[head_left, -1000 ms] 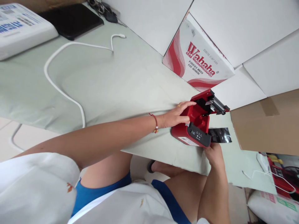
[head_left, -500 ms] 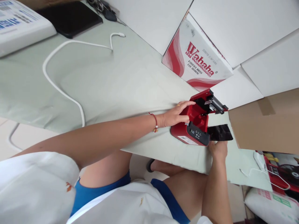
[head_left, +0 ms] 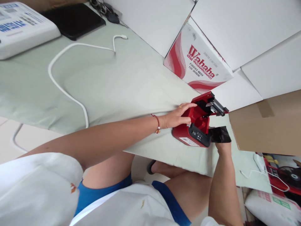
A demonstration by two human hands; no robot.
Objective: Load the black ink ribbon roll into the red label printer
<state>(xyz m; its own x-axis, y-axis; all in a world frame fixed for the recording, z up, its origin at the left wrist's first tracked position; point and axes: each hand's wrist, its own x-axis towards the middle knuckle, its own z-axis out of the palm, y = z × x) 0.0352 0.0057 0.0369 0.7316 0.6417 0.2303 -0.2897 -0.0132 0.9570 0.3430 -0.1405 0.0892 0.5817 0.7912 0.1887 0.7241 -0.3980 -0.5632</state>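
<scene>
We've got bright, soft light, faint shadows on the bench [head_left: 131, 81], stretched-out edges, and the tiny grey print [head_left: 210, 59] looks kinda mushy.

The device [head_left: 199, 121] is red with a black panel [head_left: 199, 135]; beside it, a strip [head_left: 220, 135] is black. Behind it, a white carton [head_left: 199, 62] carries red waves and red lettering. Beneath it, the tabletop [head_left: 131, 78] is pale green.

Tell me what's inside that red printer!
Inside the red printer are red walls, with dark parts near the raised lid. The fingers of the left hand cover one edge, and the black button panel hides some of the bottom, so I can't see there.
</scene>
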